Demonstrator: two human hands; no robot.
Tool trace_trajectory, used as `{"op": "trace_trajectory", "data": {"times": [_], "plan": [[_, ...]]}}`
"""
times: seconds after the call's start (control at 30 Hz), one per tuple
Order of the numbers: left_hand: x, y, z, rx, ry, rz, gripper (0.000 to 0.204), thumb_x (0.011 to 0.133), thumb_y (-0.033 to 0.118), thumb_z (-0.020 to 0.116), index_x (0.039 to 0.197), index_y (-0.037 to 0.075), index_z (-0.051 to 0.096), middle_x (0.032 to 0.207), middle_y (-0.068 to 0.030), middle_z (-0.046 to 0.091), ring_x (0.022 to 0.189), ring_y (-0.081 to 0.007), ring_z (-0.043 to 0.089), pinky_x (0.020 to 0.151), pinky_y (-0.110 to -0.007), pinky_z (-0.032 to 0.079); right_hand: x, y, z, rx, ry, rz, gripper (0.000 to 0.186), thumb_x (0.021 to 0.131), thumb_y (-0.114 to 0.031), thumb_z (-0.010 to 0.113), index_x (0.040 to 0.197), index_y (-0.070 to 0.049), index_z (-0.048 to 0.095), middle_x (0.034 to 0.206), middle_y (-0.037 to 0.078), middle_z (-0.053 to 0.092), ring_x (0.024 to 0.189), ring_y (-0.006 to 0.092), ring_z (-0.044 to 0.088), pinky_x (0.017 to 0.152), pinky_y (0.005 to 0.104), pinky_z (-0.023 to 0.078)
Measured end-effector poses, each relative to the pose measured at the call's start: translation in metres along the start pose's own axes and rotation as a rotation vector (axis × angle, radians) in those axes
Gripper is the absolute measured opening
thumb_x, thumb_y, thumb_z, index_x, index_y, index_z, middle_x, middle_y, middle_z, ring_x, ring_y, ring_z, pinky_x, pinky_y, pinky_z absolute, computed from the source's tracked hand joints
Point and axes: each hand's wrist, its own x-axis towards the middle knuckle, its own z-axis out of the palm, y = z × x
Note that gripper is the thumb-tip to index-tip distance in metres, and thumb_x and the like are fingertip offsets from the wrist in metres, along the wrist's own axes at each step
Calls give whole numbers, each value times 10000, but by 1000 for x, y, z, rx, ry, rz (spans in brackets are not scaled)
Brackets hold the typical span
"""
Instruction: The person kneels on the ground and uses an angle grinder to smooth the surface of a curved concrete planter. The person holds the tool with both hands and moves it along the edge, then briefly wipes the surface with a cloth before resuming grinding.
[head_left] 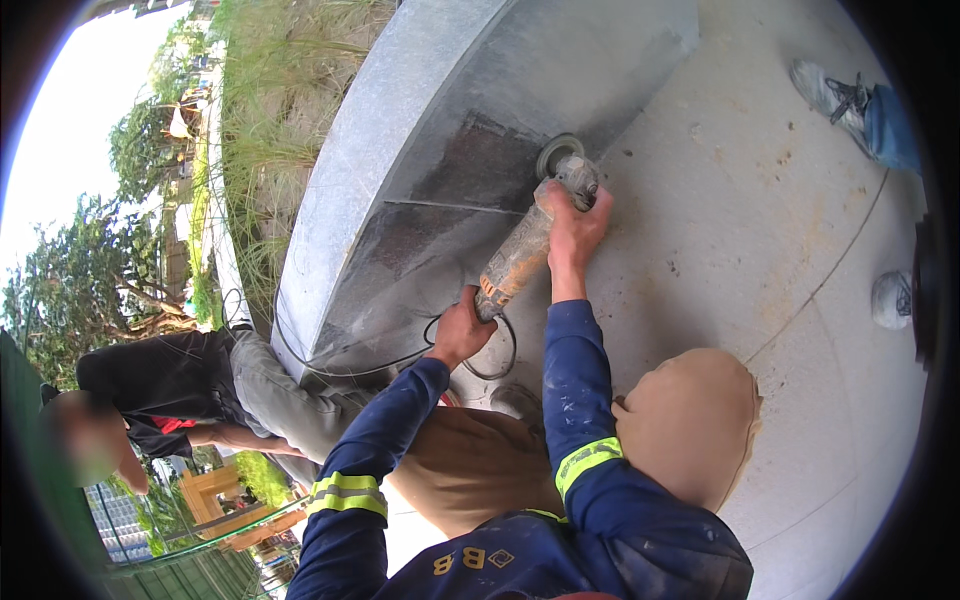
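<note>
An angle grinder (pixel 522 245), its orange and grey body caked with dust, is held in both my hands. My left hand (pixel 462 328) wraps round its rear end, where a black cord (pixel 372 370) comes out. Up at the gear head, my right hand (pixel 578 232) grips the front of the tool. The round grinding disc (pixel 559 154) sits against or very close to the lower part of a grey stone wall (pixel 455 165); I cannot tell whether they touch. Dark patches and a thin joint line mark the wall's face beside the disc.
A person (pixel 150 385) in a dark shirt and grey trousers bends at the left, by the wall's end. Another person's shoes (pixel 835 100) and blue trouser leg stand on the concrete floor (pixel 760 260) at right. Grass (pixel 290 110) grows behind the wall. The cord loops near my left hand.
</note>
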Motion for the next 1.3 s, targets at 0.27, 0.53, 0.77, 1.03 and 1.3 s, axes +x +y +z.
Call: {"op": "trace_trajectory", "data": {"times": [0.27, 0.53, 0.77, 1.03, 1.3], "plan": [[-4, 10, -9, -3, 63, 50, 568, 738, 189, 726, 1218, 45, 458, 893, -289, 684, 878, -501, 645, 771, -563, 507, 0, -9, 2, 73, -30, 7, 697, 795, -236, 813, 1317, 50, 450, 1240, 206, 558, 1129, 271, 569, 984, 384, 465], [-2, 3, -7, -8, 97, 25, 596, 736, 188, 726, 1252, 52, 461, 943, -295, 683, 912, -503, 640, 788, -560, 504, -4, -14, 5, 107, -51, -11, 636, 811, -174, 806, 1303, 47, 469, 1244, 166, 554, 1128, 236, 548, 995, 359, 439], [-2, 6, -6, 18, 93, 25, 614, 733, 190, 733, 1267, 60, 457, 950, -297, 683, 914, -505, 640, 791, -562, 509, 2, -9, 3, 105, -56, 2, 608, 822, -169, 797, 1295, 41, 478, 1234, 150, 559, 1122, 232, 546, 989, 356, 436], [3, 2, 0, 104, 11, -8, 637, 738, 217, 735, 1287, 75, 445, 963, -302, 678, 917, -493, 646, 813, -562, 505, 15, 29, -9, 137, 35, 99, 670, 802, -209, 815, 1302, 62, 461, 1213, 194, 577, 1091, 253, 576, 973, 374, 461], [-8, 5, -6, -96, 95, 57, 606, 740, 162, 723, 1254, 22, 436, 971, -312, 672, 949, -511, 634, 799, -543, 502, -12, -24, 9, 14, -80, -127, 712, 760, -218, 835, 1309, 53, 472, 1189, 187, 596, 1074, 268, 602, 959, 387, 481]]}}
